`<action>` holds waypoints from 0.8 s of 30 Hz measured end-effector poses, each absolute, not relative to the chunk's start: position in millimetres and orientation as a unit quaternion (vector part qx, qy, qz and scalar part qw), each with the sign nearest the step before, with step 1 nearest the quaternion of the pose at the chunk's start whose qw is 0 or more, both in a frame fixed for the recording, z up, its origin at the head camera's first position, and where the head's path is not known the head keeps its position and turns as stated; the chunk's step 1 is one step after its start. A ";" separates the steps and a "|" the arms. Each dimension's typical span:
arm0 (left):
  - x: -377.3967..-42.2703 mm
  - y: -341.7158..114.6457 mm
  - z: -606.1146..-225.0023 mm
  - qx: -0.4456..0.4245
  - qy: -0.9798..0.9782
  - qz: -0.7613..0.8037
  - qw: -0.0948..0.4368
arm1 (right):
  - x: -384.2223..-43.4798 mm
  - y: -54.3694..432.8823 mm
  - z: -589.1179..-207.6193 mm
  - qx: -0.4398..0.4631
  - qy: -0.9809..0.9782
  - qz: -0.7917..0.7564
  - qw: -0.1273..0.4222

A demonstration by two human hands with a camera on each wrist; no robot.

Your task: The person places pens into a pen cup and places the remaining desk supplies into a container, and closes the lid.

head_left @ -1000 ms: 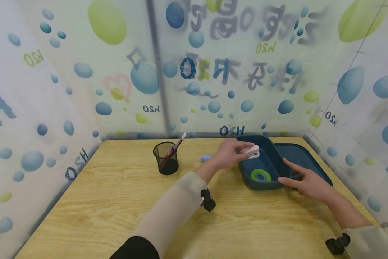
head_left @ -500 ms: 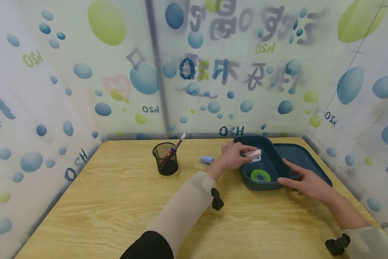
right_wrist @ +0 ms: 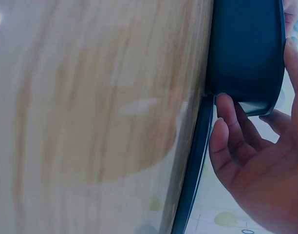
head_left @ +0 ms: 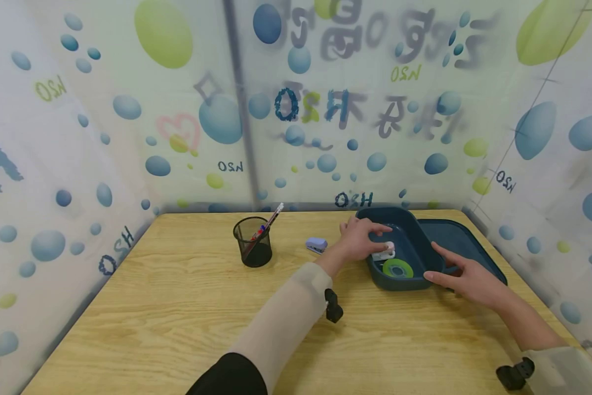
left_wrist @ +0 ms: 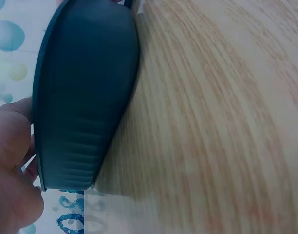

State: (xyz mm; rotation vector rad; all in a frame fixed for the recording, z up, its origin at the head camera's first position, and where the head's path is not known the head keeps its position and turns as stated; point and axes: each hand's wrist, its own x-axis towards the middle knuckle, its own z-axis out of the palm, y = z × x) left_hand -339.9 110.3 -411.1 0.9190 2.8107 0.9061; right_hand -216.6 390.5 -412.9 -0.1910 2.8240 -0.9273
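Observation:
My left hand (head_left: 359, 240) is over the left side of a dark blue box (head_left: 416, 241), its fingers extended and spread apart. Just below the fingertips, a small pink and white stapler (head_left: 385, 252) lies inside the box. Beside it in the box is a green tape roll (head_left: 398, 268). My right hand (head_left: 468, 277) holds the box's right side, thumb toward the front and index finger up at the rim. In the right wrist view, the other fingers of this hand (right_wrist: 270, 161) curl at the box's lower corner.
A flat dark blue tray (head_left: 466, 241) lies right of the box, partly behind my right hand. A lilac stapler (head_left: 316, 244) rests on the wooden table (head_left: 177, 307), left of the box. Further left stands a black mesh pen cup (head_left: 256, 249) with pens (head_left: 271, 220).
My left hand has moved right and down into the box and let go of the pink stapler, which now lies lower by the tape roll. The right hand has kept its hold.

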 end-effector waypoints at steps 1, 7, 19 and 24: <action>-340.2 109.3 -410.9 0.296 0.907 0.299 0.026 | -216.5 390.6 -412.8 -0.062 0.944 -0.313 0.085; -344.9 96.4 -409.3 0.300 0.893 0.336 0.013 | -216.2 390.7 -412.2 -0.056 0.943 -0.317 0.091; -319.6 32.2 -396.3 0.329 0.841 0.426 0.044 | -216.4 391.6 -413.3 -0.054 0.946 -0.308 0.091; -306.0 5.5 -396.1 0.350 0.838 0.415 0.054 | -217.3 391.8 -414.2 -0.057 0.947 -0.304 0.087</action>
